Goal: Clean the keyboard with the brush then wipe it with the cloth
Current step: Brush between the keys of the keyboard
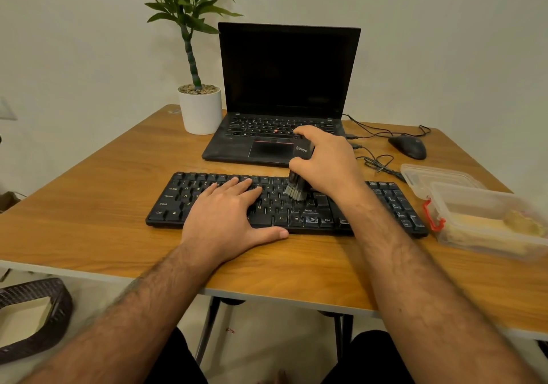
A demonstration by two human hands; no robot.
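Gripping the brush [298, 176], right hand [329, 161] sweeps keyboard [394, 202]; left hand [228, 211] flat; cloth [522, 223] in tub [474, 244].

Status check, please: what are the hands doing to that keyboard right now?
Right hand grips brush, bristles on keyboard keys. Left hand flat, steadying it. Nothing in the way; cloth not seen.

At the back of the wooden table [89, 205] stands an open laptop [284, 93], screen dark, with a potted plant [199, 99] just beside it. A wired mouse [409, 146] lies near a clear plastic container [486, 220] and its lid [439, 177].
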